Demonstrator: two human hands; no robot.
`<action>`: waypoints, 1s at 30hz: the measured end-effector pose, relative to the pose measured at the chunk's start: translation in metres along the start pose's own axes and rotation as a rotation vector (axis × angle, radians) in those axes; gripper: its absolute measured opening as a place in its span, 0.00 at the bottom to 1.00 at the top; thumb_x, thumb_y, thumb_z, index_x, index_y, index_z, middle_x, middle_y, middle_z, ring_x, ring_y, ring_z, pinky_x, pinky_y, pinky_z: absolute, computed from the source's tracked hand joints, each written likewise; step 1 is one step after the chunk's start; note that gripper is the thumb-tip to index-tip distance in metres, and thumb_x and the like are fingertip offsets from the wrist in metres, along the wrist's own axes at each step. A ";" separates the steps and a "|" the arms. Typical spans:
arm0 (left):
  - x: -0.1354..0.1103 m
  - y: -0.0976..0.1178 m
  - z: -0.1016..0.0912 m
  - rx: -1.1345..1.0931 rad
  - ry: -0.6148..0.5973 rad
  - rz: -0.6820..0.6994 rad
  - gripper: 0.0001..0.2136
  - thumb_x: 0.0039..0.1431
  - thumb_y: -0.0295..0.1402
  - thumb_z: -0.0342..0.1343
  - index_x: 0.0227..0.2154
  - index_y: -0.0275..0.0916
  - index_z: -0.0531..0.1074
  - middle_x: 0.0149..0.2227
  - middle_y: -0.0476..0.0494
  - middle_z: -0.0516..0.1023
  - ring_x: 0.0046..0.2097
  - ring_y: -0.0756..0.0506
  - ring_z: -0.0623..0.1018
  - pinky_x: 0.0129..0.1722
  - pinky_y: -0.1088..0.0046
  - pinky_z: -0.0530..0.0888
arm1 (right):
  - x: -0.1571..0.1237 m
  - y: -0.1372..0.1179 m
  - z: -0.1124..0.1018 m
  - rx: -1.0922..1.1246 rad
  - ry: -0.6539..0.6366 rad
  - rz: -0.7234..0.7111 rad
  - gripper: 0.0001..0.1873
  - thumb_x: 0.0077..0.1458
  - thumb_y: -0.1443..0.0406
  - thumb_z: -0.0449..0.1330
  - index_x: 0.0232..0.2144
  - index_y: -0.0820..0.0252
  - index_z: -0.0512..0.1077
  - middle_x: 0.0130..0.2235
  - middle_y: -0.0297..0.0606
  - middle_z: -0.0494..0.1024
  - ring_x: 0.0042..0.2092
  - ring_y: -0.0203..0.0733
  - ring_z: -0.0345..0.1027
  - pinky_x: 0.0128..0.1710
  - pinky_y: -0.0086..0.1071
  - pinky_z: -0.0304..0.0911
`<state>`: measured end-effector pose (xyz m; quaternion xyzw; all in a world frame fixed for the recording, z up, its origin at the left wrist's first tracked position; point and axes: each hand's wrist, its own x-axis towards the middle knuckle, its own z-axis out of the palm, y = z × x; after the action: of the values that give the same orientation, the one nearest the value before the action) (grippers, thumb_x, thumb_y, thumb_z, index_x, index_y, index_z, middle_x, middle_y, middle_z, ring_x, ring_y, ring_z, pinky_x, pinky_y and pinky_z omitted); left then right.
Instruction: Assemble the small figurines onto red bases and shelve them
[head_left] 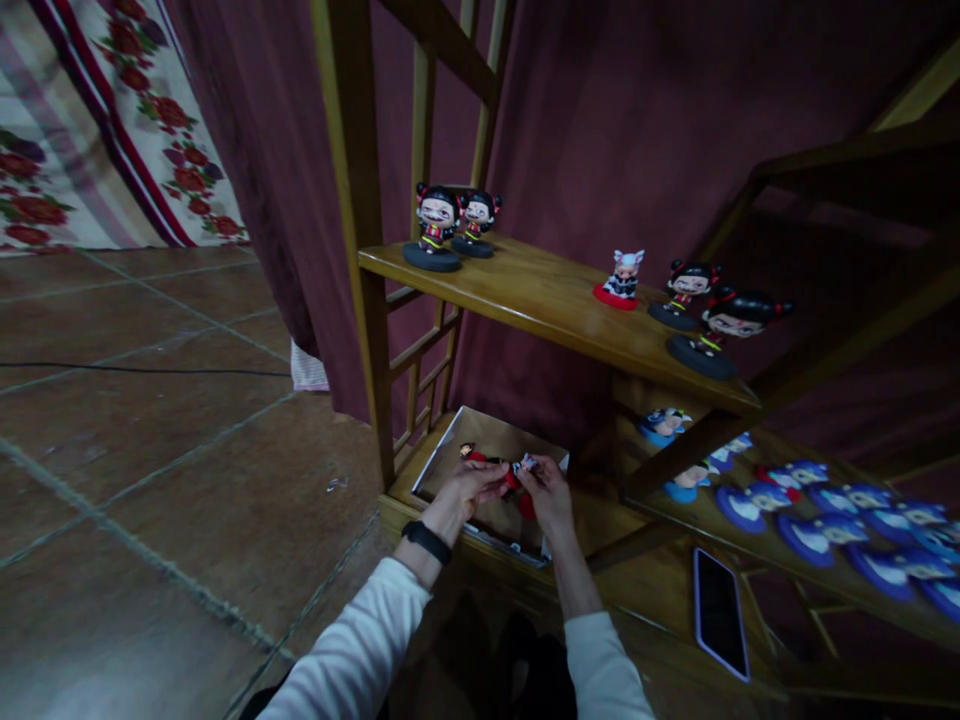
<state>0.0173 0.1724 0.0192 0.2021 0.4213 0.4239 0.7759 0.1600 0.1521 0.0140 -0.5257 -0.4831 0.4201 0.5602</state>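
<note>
Both my hands reach down into an open cardboard box [457, 433] on the bottom shelf. My left hand [469, 488] and my right hand [550, 492] are closed together around a small red and black figurine [514, 472], held just above the box. A black band sits on my left wrist. Another small figure [468, 451] lies in the box behind my fingers.
The wooden shelf [555, 300] above carries two black-haired figurines [450, 225] at left, a white-haired one on a red base [622, 278] and two more [709, 315] at right. Blue-based figures [817, 510] line a lower shelf. A phone [720, 610] lies beside my right arm.
</note>
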 end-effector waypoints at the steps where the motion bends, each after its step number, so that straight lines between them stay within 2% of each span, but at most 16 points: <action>1: 0.000 0.000 0.000 -0.006 -0.001 -0.003 0.09 0.38 0.27 0.67 0.23 0.30 0.73 0.22 0.43 0.77 0.24 0.51 0.76 0.29 0.76 0.74 | 0.000 0.000 0.000 0.005 0.000 0.001 0.14 0.42 0.61 0.62 0.35 0.57 0.68 0.36 0.35 0.76 0.38 0.39 0.69 0.42 0.35 0.63; 11: -0.002 0.002 0.003 -0.062 0.014 -0.027 0.07 0.40 0.24 0.65 0.22 0.30 0.72 0.23 0.43 0.77 0.24 0.50 0.76 0.29 0.77 0.75 | 0.000 -0.002 0.001 0.104 0.052 0.058 0.14 0.41 0.61 0.63 0.33 0.56 0.68 0.34 0.33 0.75 0.36 0.38 0.68 0.41 0.34 0.62; 16: -0.001 0.002 0.002 -0.070 0.008 -0.028 0.09 0.38 0.25 0.66 0.23 0.30 0.72 0.23 0.42 0.78 0.25 0.50 0.77 0.28 0.76 0.75 | 0.000 -0.003 0.000 0.109 0.024 0.053 0.15 0.40 0.61 0.63 0.34 0.56 0.69 0.34 0.33 0.75 0.38 0.38 0.68 0.43 0.35 0.62; 24: 0.000 0.001 0.001 -0.089 0.031 -0.028 0.07 0.40 0.24 0.65 0.22 0.30 0.72 0.21 0.43 0.77 0.24 0.51 0.76 0.27 0.78 0.75 | 0.004 -0.002 -0.003 0.007 -0.052 0.016 0.14 0.40 0.61 0.63 0.33 0.56 0.69 0.33 0.32 0.76 0.36 0.39 0.69 0.41 0.34 0.63; 30: -0.001 0.000 0.004 -0.095 0.039 0.015 0.06 0.40 0.22 0.64 0.22 0.29 0.72 0.22 0.42 0.77 0.24 0.50 0.76 0.28 0.76 0.75 | 0.004 -0.001 -0.002 -0.141 -0.043 -0.029 0.12 0.43 0.62 0.60 0.34 0.55 0.68 0.34 0.33 0.76 0.36 0.39 0.70 0.39 0.33 0.64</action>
<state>0.0207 0.1715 0.0221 0.1596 0.4143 0.4531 0.7730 0.1626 0.1558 0.0155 -0.5476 -0.5310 0.3880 0.5173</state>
